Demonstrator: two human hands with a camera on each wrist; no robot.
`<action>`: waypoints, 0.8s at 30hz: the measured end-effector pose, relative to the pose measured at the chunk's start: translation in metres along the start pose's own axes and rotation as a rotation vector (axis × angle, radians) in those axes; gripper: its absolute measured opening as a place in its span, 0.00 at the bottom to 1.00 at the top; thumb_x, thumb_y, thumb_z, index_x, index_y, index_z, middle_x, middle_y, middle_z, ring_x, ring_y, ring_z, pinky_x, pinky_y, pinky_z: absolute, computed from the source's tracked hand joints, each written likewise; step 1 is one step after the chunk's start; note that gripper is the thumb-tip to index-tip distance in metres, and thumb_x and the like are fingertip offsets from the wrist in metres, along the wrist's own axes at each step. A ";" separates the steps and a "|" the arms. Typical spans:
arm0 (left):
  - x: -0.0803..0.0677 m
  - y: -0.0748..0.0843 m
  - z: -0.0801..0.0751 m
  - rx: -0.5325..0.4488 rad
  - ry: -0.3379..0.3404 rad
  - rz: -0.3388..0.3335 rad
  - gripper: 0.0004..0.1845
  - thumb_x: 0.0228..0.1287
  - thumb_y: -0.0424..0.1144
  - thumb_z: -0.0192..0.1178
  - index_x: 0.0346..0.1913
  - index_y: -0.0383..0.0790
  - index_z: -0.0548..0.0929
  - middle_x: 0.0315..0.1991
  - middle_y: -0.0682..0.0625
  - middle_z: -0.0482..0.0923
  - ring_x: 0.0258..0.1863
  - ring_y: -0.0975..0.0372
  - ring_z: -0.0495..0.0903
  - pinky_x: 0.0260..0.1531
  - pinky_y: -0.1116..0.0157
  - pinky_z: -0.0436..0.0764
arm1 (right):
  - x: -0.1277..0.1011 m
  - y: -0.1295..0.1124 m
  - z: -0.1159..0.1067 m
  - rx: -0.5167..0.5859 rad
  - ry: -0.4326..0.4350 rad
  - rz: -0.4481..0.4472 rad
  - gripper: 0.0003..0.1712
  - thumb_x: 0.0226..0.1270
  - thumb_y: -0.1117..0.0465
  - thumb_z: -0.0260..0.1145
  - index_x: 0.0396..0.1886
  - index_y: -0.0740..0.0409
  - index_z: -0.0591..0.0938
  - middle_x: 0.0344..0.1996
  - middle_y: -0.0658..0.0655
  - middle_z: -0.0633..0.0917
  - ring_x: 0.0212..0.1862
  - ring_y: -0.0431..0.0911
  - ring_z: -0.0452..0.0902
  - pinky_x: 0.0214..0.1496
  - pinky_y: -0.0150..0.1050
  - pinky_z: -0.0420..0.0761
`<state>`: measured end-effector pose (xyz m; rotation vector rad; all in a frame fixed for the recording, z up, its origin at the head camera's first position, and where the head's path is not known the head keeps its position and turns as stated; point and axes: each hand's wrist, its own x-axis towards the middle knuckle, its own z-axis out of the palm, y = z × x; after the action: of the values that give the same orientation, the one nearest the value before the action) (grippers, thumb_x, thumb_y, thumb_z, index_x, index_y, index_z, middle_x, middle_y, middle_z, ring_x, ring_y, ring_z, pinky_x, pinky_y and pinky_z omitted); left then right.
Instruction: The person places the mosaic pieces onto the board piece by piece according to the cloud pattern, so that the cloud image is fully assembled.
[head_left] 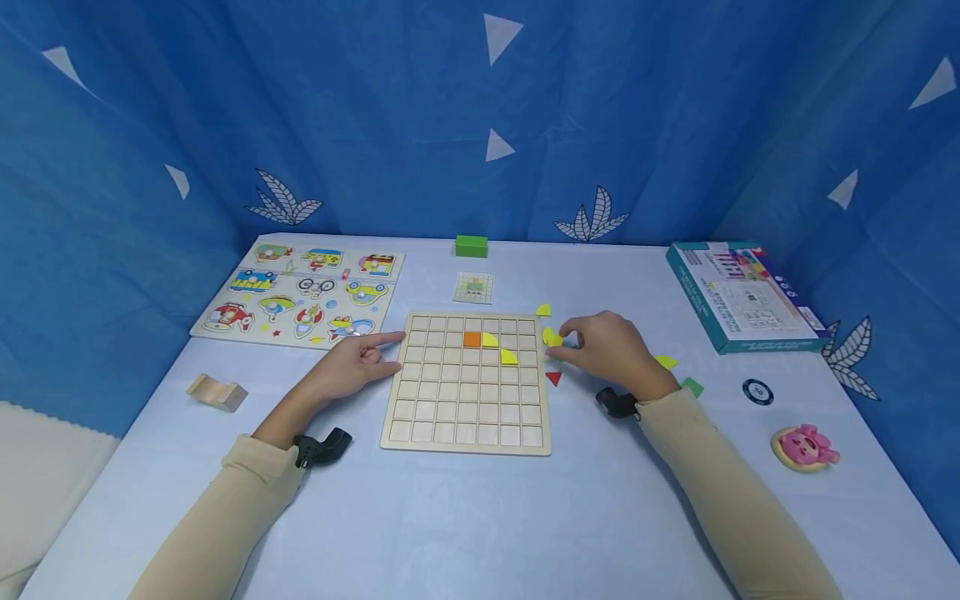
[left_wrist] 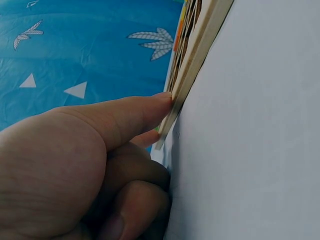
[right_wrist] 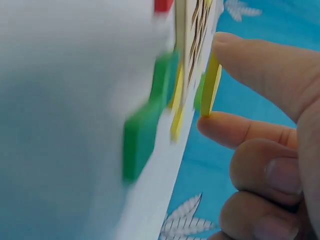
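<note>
the right hand [head_left: 611, 350] pinches a yellow piece [head_left: 552, 337] just off the grid board [head_left: 467, 421] at its 3 o'clock edge. the board holds an orange square [head_left: 472, 339] and two yellow pieces [head_left: 498, 348]. left hand [head_left: 352, 367], forefinger straight, presses the 9 o'clock edge.

Open tabletop is stretching across the whole lower part of the frame, below the grid board [head_left: 465, 383] at centre, broken only by the two forearms. The left hand [head_left: 352, 367] is sitting against the board's left edge, the right hand [head_left: 611, 350] against its right. Small flat pieces [head_left: 553, 378] are crowding the strip right of the board. A vehicle puzzle [head_left: 300, 292] is filling the upper left, a box [head_left: 738, 296] the upper right. A green block [head_left: 471, 246] is standing at top centre.
</note>
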<state>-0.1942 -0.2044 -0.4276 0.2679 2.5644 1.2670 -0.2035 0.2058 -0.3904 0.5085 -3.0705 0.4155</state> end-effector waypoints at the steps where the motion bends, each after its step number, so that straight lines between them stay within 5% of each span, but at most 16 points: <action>1: 0.000 0.000 0.000 -0.001 -0.001 0.001 0.29 0.69 0.47 0.68 0.71 0.50 0.76 0.18 0.55 0.60 0.18 0.60 0.59 0.25 0.62 0.63 | -0.001 -0.005 0.001 0.003 -0.002 -0.017 0.26 0.58 0.41 0.78 0.47 0.54 0.90 0.17 0.47 0.77 0.26 0.45 0.72 0.27 0.39 0.70; 13: 0.000 -0.002 0.000 -0.006 -0.008 0.008 0.30 0.69 0.48 0.68 0.72 0.51 0.76 0.17 0.55 0.60 0.18 0.61 0.59 0.25 0.62 0.63 | -0.009 -0.038 0.013 -0.034 -0.006 -0.259 0.23 0.59 0.40 0.77 0.41 0.53 0.90 0.14 0.41 0.75 0.20 0.39 0.68 0.24 0.35 0.65; 24: 0.001 -0.002 0.000 -0.007 -0.010 0.006 0.30 0.69 0.48 0.68 0.72 0.51 0.75 0.17 0.55 0.60 0.18 0.61 0.59 0.25 0.62 0.63 | -0.011 -0.049 0.026 -0.055 0.011 -0.324 0.20 0.59 0.38 0.76 0.24 0.46 0.82 0.10 0.42 0.61 0.15 0.37 0.61 0.22 0.34 0.56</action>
<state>-0.1950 -0.2059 -0.4295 0.2796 2.5517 1.2733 -0.1768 0.1574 -0.4035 0.9748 -2.9015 0.3213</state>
